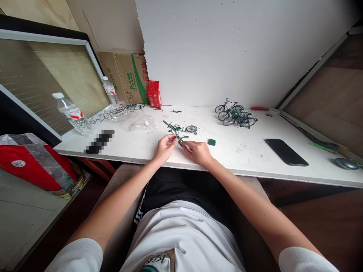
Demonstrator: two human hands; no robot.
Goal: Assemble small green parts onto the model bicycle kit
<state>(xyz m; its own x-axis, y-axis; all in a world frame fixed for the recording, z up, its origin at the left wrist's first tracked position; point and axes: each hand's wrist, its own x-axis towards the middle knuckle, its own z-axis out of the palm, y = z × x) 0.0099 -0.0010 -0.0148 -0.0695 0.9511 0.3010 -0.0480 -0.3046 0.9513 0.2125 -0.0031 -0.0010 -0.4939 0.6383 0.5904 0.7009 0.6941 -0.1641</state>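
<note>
A small green model bicycle frame (176, 133) is pinched between the fingers of both hands, just above the table near its front edge. My left hand (166, 146) is closed on it from the left, thumb and fingertips together. From the other side, the fingertips of my right hand (199, 152) close on its lower end. Just beyond the hands lie a loose spoked model wheel (191, 129) and several tiny green and dark parts. A small green block-like piece (211, 142) rests to the right of my right hand. Fingers hide part of the frame.
Assembled model bicycles (239, 120) stand at the back right. A black phone (286, 152) and a computer mouse (346, 163) lie further right. Parts sprues (119, 112), plastic bags and water bottles (74, 115) occupy the left. A red box (154, 95) stands behind, beside a cardboard box (124, 77).
</note>
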